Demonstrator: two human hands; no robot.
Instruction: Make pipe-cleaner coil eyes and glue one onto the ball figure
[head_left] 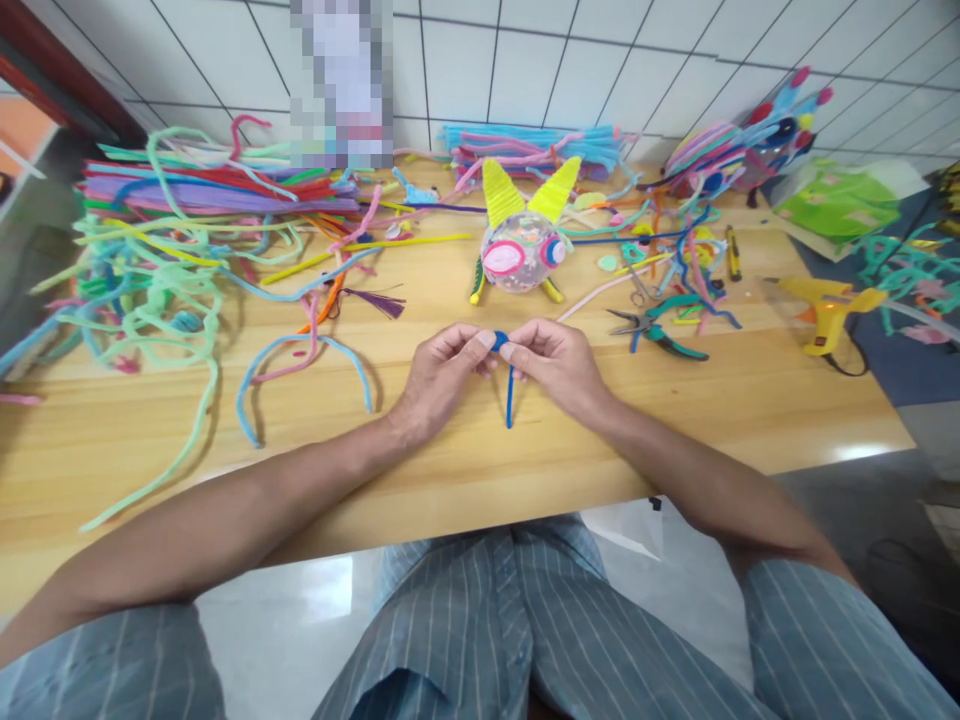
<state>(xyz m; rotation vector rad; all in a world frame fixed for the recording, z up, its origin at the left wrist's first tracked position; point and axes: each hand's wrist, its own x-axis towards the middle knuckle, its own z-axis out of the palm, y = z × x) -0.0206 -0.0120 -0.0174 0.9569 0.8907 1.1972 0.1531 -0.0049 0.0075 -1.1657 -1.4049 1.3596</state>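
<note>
Between my fingertips, above the table's front half, is a small coiled blue pipe cleaner [499, 342] with a straight tail hanging down. My left hand [448, 375] pinches its left side and my right hand [559, 362] pinches its right side. Just beyond my hands stands a clear ball figure [517, 262] with yellow pointed ears, a pink-ringed eye, a blue-ringed eye and short feet. Green-handled pliers [660, 328] lie to the right of my right hand. A bent light blue pipe cleaner [259, 365] lies left of my left hand.
Piles of coloured pipe cleaners [225, 190] cover the table's left side, with a bundle [536, 150] at the back. A yellow glue gun [829, 312], a yellow cutter [733, 254] and a green packet [840, 208] are at the right. A tiled wall [622, 60] rises behind the wooden table [420, 490].
</note>
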